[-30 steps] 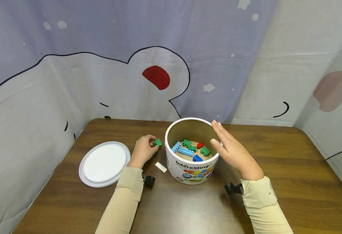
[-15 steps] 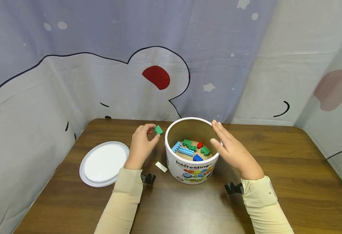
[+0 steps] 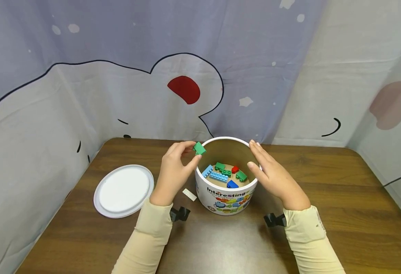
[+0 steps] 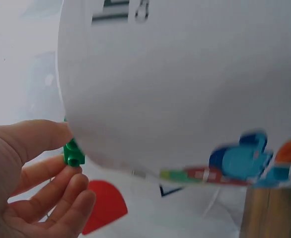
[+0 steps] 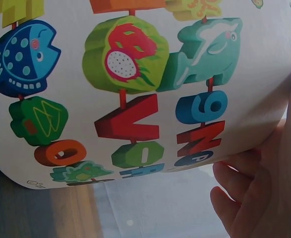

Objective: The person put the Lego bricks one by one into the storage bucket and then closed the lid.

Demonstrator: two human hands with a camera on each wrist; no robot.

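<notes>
Between thumb and fingers, my left hand (image 3: 173, 171) pinches a green toy brick (image 3: 199, 148) at the left rim of a round white bucket (image 3: 222, 201). In the left wrist view the brick (image 4: 73, 154) shows studs, partly hidden behind the bucket and thumb. My right hand (image 3: 280, 179) rests against the bucket's right rim with its fingers straight. Inside the bucket lie several loose bricks: light blue bricks (image 3: 218, 177), green bricks (image 3: 241, 176), a red brick (image 3: 235, 169) and a dark blue brick (image 3: 232, 184). The right wrist view shows the right hand (image 5: 257, 183) beside the bucket's printed wall.
A round white lid (image 3: 123, 191) lies on the wooden table (image 3: 221, 243) to the left. Close to the bucket's left foot is a small white strip (image 3: 189, 195). A printed curtain (image 3: 135, 99) hangs behind the table's back edge.
My left hand has lifted the green brick from beside the bucket and brought it rightward to the rim. The right hand and the bucket stay where they were.
</notes>
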